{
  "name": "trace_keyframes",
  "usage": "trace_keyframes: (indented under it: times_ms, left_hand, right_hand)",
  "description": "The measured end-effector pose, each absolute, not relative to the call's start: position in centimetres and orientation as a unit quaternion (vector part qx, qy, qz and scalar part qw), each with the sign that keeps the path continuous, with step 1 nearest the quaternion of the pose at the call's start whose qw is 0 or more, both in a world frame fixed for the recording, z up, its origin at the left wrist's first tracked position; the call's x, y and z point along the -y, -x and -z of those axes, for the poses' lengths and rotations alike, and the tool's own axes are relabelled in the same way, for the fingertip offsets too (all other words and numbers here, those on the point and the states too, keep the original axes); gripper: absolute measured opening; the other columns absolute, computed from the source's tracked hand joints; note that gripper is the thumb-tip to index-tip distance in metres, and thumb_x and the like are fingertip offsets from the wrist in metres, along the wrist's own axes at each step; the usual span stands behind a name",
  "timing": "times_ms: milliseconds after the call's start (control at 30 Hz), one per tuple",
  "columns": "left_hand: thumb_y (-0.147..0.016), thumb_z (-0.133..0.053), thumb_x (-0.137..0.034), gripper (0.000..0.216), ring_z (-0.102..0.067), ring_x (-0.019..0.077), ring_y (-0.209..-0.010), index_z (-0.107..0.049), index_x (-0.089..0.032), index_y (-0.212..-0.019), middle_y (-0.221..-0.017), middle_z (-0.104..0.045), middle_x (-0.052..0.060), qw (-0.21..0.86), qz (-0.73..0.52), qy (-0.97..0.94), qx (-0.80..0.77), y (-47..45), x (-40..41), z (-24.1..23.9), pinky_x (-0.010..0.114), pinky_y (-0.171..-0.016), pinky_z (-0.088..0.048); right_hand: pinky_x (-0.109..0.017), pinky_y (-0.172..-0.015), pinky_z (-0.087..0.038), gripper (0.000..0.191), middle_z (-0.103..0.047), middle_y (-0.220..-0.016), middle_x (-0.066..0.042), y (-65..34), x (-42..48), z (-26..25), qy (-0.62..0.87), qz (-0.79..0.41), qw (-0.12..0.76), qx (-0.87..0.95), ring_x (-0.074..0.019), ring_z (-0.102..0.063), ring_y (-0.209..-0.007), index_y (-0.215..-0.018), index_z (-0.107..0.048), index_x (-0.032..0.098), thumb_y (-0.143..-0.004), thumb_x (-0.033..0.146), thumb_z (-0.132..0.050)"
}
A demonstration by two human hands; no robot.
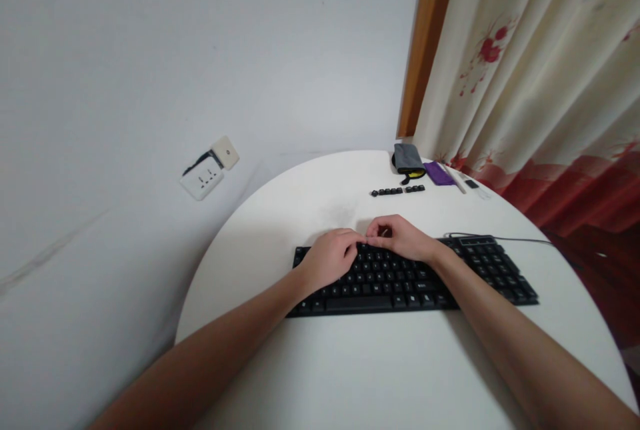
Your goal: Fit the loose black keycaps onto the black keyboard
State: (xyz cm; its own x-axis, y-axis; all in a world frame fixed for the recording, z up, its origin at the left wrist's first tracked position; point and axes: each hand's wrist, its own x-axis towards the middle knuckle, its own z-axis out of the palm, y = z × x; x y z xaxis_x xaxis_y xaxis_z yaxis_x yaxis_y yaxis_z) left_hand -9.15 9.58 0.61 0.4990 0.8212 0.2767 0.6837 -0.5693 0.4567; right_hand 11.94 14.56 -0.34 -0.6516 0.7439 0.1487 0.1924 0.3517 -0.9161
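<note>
A black keyboard (380, 287) lies flat on the white round table, its long side facing me. My left hand (333, 255) rests over its upper left part, fingers curled and fingertips meeting those of my right hand near the top row. My right hand (397, 237) is above the back edge, with thumb and index finger pinched together. Whatever is between the fingertips is too small or hidden to make out. Behind the keyboard, several loose black keycaps (393, 191) stand in a row.
On the white table (280, 203), a grey pouch (409, 158), a purple cloth (439, 174) and small slim items lie at the back right. The keyboard's cable (520, 239) runs off the right edge. A wall with a socket (203, 178) borders the left; a curtain (500, 83) hangs at right.
</note>
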Motion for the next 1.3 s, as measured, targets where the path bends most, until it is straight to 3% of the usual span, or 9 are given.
trace_keyframes:
  times_ms: [267, 467, 900, 1300]
  left_hand:
    - [-0.09, -0.046, -0.011, 0.033, -0.065, 0.0176, -0.096, -0.07, -0.024, -0.108, -0.105, -0.072, 0.001, 0.13, -0.24, -0.857, -0.437, 9.2, -9.6, -0.5, 0.032, -0.092, -0.05]
    - [-0.095, -0.043, -0.015, 0.032, -0.064, 0.0179, -0.1, -0.065, -0.024, -0.117, -0.11, -0.07, 0.002, 0.125, -0.244, -0.862, -0.427, 8.9, -9.4, -0.8, 0.034, -0.095, -0.048]
    - [-0.088, -0.04, -0.005, 0.046, -0.058, 0.0194, -0.109, -0.057, -0.025, -0.126, -0.118, -0.062, 0.003, 0.11, -0.183, -0.898, -0.385, 9.1, -9.2, -1.0, 0.038, -0.102, -0.045]
    - [-0.085, -0.038, -0.001, 0.05, -0.059, 0.0183, -0.105, -0.064, -0.027, -0.119, -0.115, -0.063, 0.002, 0.114, -0.172, -0.903, -0.377, 9.3, -9.4, -1.0, 0.034, -0.097, -0.047]
  right_hand:
    - [-0.029, -0.072, -0.046, 0.02, -0.064, -0.079, -0.002, -11.7, -14.8, 0.2, 0.292, -0.485, 0.246, 0.786, -0.0154, -0.056, -0.073, -0.09, -0.066, 0.016, -0.083, 0.034, -0.066]
    - [-0.029, -0.069, -0.047, 0.031, -0.064, -0.074, -0.004, -12.0, -15.6, 0.9, 0.369, -0.463, 0.31, 0.744, -0.0153, -0.057, -0.069, -0.077, -0.064, 0.015, -0.093, 0.037, -0.047]
    - [-0.027, -0.065, -0.047, 0.03, -0.065, -0.072, -0.004, -11.8, -15.6, 0.8, 0.39, -0.479, 0.332, 0.713, -0.0137, -0.057, -0.065, -0.074, -0.063, 0.015, -0.09, 0.036, -0.049]
    - [-0.025, -0.062, -0.045, 0.029, -0.065, -0.071, -0.004, -11.8, -15.8, 1.0, 0.39, -0.484, 0.347, 0.702, -0.0117, -0.055, -0.061, -0.074, -0.062, 0.014, -0.089, 0.035, -0.049]
